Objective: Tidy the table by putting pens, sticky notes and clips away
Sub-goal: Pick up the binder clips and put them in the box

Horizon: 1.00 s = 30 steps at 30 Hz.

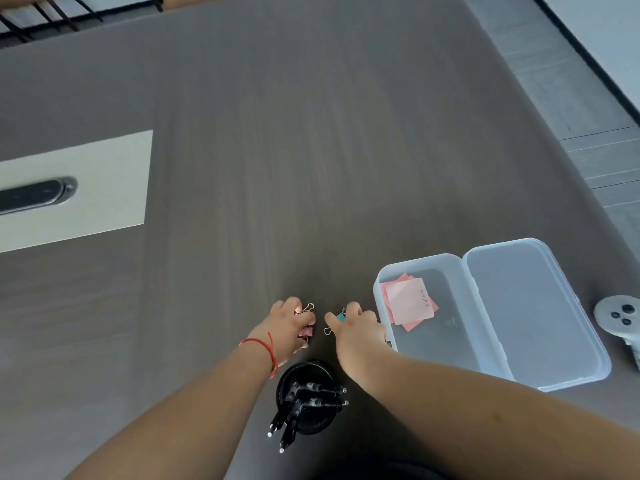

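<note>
Tabletop (311, 168): pens (304, 407) upright in holder (311, 427)

The sticky note (409, 301) bears small dark handwriting (too blurred to read).

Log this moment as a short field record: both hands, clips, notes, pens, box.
left hand: closed over pink binder clips on the brown wood-grain table
right hand: fingers on a teal binder clip, just left of the box
clear plastic box: lid open, lying flat to the right
pink sticky notes: stacked in the box's far left corner
black round pen holder: near the table's front edge, holds black pens
status: clips not yet in the box
</note>
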Each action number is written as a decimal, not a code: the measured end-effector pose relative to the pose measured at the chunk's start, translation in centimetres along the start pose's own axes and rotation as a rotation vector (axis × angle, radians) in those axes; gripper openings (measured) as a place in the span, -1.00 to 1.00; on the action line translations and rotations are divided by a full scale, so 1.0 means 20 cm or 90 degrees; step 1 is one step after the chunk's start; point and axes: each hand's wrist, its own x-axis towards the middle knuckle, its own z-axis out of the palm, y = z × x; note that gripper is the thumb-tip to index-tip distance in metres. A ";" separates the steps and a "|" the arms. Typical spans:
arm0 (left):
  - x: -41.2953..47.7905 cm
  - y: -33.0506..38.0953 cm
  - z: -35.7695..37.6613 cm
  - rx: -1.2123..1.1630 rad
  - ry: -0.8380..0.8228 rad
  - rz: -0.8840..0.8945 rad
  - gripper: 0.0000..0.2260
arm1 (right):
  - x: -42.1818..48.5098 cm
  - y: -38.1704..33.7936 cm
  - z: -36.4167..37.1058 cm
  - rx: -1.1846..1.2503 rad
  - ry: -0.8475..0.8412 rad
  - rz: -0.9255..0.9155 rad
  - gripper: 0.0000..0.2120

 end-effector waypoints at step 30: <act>-0.03 -0.08 0.09 -0.149 -0.016 -0.058 -0.81 | 0.02 0.07 0.03 0.159 0.086 -0.047 -0.72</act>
